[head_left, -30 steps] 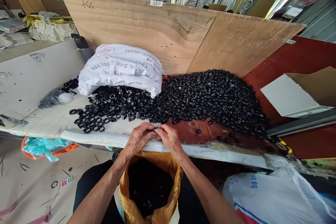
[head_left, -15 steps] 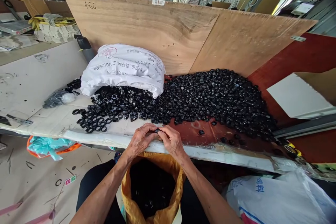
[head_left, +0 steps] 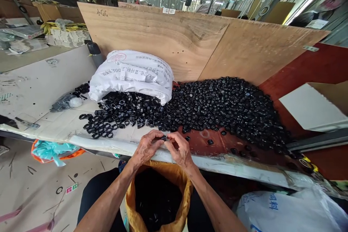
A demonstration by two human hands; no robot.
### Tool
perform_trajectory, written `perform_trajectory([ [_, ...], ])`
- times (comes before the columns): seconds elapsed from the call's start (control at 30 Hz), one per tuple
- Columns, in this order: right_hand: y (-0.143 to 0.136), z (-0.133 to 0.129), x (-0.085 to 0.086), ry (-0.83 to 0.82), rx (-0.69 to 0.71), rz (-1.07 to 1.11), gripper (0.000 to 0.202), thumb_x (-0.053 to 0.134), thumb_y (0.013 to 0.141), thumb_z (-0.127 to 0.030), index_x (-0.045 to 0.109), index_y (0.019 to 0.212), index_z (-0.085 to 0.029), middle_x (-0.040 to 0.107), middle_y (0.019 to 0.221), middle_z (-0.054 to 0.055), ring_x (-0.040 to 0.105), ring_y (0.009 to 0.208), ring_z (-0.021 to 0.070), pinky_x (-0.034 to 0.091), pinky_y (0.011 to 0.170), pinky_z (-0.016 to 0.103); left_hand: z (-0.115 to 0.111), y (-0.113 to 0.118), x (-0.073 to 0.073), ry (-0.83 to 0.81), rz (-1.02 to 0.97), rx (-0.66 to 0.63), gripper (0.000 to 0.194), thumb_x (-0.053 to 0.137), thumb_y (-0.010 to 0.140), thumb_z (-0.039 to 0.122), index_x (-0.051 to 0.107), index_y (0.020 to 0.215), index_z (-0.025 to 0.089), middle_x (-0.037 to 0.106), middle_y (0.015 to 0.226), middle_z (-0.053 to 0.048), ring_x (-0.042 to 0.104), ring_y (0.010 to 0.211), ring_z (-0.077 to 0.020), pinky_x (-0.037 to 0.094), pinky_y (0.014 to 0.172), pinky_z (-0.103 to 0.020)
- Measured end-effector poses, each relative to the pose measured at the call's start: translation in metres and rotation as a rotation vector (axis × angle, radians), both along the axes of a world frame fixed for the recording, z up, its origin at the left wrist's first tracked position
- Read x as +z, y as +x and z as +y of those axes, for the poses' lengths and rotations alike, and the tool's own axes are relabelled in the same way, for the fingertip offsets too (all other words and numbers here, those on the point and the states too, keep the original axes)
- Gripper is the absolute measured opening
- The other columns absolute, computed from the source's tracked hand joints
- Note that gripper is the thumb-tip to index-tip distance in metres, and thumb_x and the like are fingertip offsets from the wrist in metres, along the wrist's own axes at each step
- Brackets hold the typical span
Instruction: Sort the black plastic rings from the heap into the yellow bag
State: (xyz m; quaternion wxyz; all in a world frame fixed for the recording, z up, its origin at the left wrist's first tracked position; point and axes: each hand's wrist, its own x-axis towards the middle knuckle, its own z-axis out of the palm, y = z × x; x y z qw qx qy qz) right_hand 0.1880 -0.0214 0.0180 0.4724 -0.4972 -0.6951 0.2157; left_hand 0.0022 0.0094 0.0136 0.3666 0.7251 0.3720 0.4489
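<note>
A small black part sits between my hands above the bench's front edge. My left hand pinches it between thumb and forefinger. On its other side, the thumb and forefinger of my right hand close on it; the fingertips hide some of its shape. Just beyond my left hand lie loose black rings. A large heap of small black round caps spreads farther back on the right. Below my wrists, an orange-yellow sack stands open between my legs, with black parts inside.
A printed white sack lies over the ring pile, before an upright plywood board. At left are a clear bag of dark pieces and a dark bottle. A white bag stands below the bench on the right.
The view has shifted slightly, so the bench appears lower and farther right. My right fingers have opened a little around the small black part, which shows more between my hands.
</note>
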Motion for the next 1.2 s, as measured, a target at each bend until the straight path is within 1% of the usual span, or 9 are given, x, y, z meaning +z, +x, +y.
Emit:
perform_trajectory([
  [0.3, -0.003, -0.002, -0.005, -0.106, 0.008, 0.101, 0.016, 0.058, 0.095, -0.034, 0.069, 0.096, -0.022, 0.069, 0.075, 0.002, 0.064, 0.062, 0.0178, 0.05, 0.055, 0.027, -0.002, -0.001, 0.001, 0.029, 0.029, -0.051, 0.012, 0.064, 0.098, 0.027, 0.07, 0.107, 0.021, 0.074, 0.107, -0.006, 0.072, 0.102, -0.0204, 0.058, 0.095, -0.035],
  [0.47, -0.018, -0.031, -0.012, -0.358, -0.043, 0.223, 0.016, 0.058, 0.092, -0.035, 0.067, 0.091, -0.022, 0.064, 0.061, -0.001, 0.057, 0.046, 0.0159, 0.044, 0.043, 0.025, -0.043, -0.002, -0.011, 0.197, 0.123, -0.041, 0.021, 0.052, 0.103, 0.018, 0.064, 0.12, 0.022, 0.071, 0.117, -0.01, 0.07, 0.113, -0.0216, 0.059, 0.1, -0.038],
  [0.53, -0.017, -0.043, -0.009, -0.441, -0.013, 0.202, 0.017, 0.062, 0.09, -0.037, 0.066, 0.084, -0.022, 0.064, 0.06, -0.001, 0.055, 0.043, 0.0153, 0.043, 0.042, 0.025, -0.059, -0.014, -0.011, 0.219, 0.213, -0.106, 0.024, 0.05, 0.104, 0.018, 0.062, 0.124, 0.024, 0.071, 0.118, -0.01, 0.07, 0.114, -0.0211, 0.059, 0.1, -0.037],
  [0.6, -0.005, -0.05, -0.005, -0.392, -0.022, 0.128, 0.02, 0.067, 0.088, -0.042, 0.069, 0.084, -0.022, 0.067, 0.063, 0.001, 0.057, 0.047, 0.0162, 0.045, 0.045, 0.026, -0.064, -0.037, -0.007, 0.23, 0.333, -0.038, 0.021, 0.058, 0.102, 0.026, 0.064, 0.122, 0.025, 0.068, 0.123, -0.011, 0.068, 0.117, -0.0238, 0.059, 0.101, -0.039],
  [0.67, 0.014, -0.05, -0.002, -0.253, -0.099, 0.062, 0.026, 0.07, 0.087, -0.047, 0.073, 0.092, -0.021, 0.069, 0.068, 0.003, 0.06, 0.053, 0.0182, 0.049, 0.051, 0.028, -0.056, -0.074, -0.001, 0.269, 0.451, 0.272, 0.035, 0.072, 0.092, 0.043, 0.065, 0.12, 0.024, 0.06, 0.135, -0.016, 0.061, 0.128, -0.0332, 0.056, 0.105, -0.05],
  [0.73, 0.037, -0.045, -0.003, -0.159, -0.178, 0.039, 0.031, 0.07, 0.088, -0.052, 0.074, 0.094, -0.021, 0.072, 0.072, 0.005, 0.063, 0.057, 0.0202, 0.052, 0.055, 0.03, -0.036, -0.12, 0.004, 0.278, 0.583, 0.666, 0.072, 0.081, 0.08, 0.058, 0.059, 0.134, 0.017, 0.046, 0.149, -0.025, 0.045, 0.143, -0.0461, 0.048, 0.11, -0.062],
  [0.8, 0.055, -0.04, -0.008, -0.134, -0.225, 0.035, 0.034, 0.068, 0.089, -0.055, 0.075, 0.089, -0.022, 0.074, 0.074, 0.007, 0.065, 0.06, 0.0219, 0.054, 0.058, 0.032, -0.009, -0.165, 0.007, 0.226, 0.749, 0.85, 0.108, 0.085, 0.068, 0.067, 0.046, 0.148, 0.006, 0.029, 0.16, -0.034, 0.024, 0.152, -0.0557, 0.033, 0.117, -0.071],
  [0.97, 0.067, -0.035, -0.019, -0.145, -0.204, 0.055, 0.031, 0.066, 0.091, -0.053, 0.074, 0.088, -0.022, 0.076, 0.079, 0.007, 0.068, 0.065, 0.0225, 0.055, 0.062, 0.033, 0.047, -0.22, 0.007, 0.052, 0.993, 0.769, 0.13, 0.083, 0.059, 0.074, 0.031, 0.16, 0.01, 0.029, 0.164, -0.032, 0.029, 0.15, -0.0554, 0.032, 0.117, -0.068],
  [1.2, 0.059, -0.036, -0.022, -0.106, -0.207, 0.058, 0.023, 0.068, 0.091, -0.045, 0.073, 0.089, -0.022, 0.072, 0.075, 0.003, 0.06, 0.06, 0.0183, 0.049, 0.058, 0.029, 0.061, -0.179, -0.002, 0.172, 0.935, 0.644, 0.123, 0.078, 0.06, 0.08, 0.043, 0.148, 0.004, 0.047, 0.148, -0.031, 0.043, 0.14, -0.0503, 0.033, 0.119, -0.063],
])
